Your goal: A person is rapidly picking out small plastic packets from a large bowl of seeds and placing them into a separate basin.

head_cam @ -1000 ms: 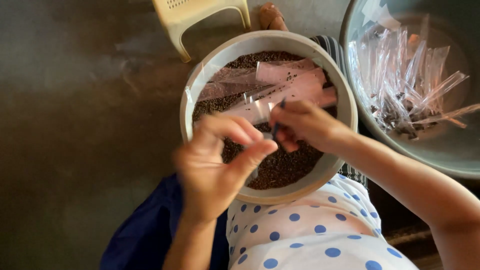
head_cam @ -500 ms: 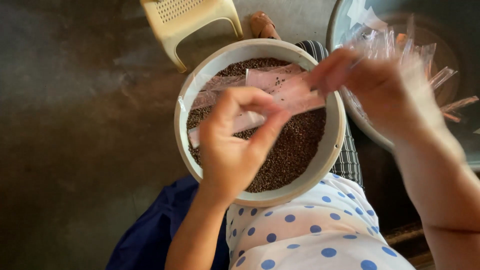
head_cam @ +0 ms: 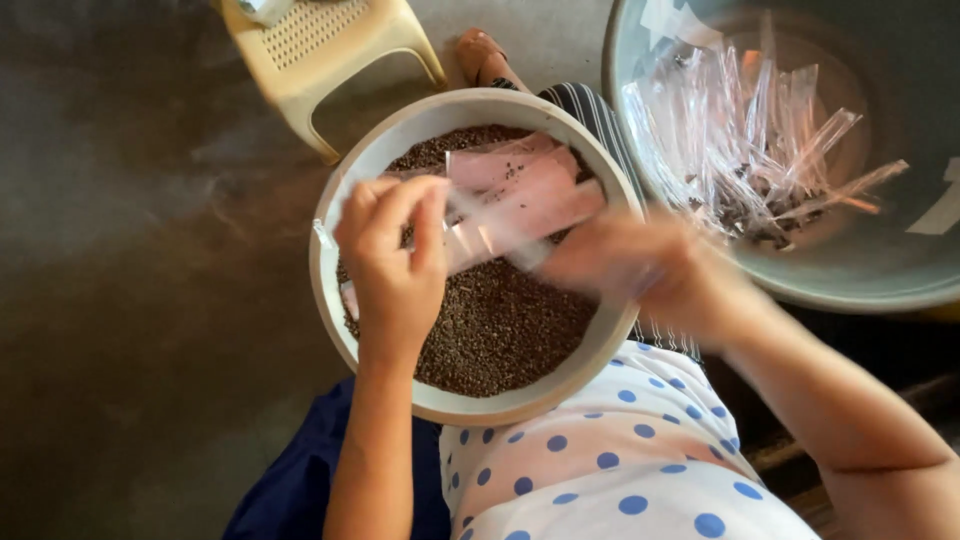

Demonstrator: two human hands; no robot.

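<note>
A white bowl [head_cam: 352, 180] full of small brown seeds [head_cam: 500, 330] rests on my lap. My left hand [head_cam: 395, 265] hovers over the bowl's left half, pinching the end of a bunch of small clear pinkish plastic bags [head_cam: 520, 195] that lies across the seeds. My right hand [head_cam: 640, 270] is a motion blur at the bowl's right rim, its fingertips close to the loose ends of the bags. Whether it holds anything is hidden by the blur.
A large grey basin [head_cam: 850, 280] at the right holds several clear filled packets [head_cam: 740, 150]. A cream plastic stool [head_cam: 320, 50] stands beyond the bowl on the dark concrete floor. My foot [head_cam: 478, 52] shows next to it. A dotted white garment [head_cam: 620, 470] covers my lap.
My right hand left the bowl, reached right over the grey basin, and has swung back to the bowl's right rim. My left hand stayed over the bowl with the bags.
</note>
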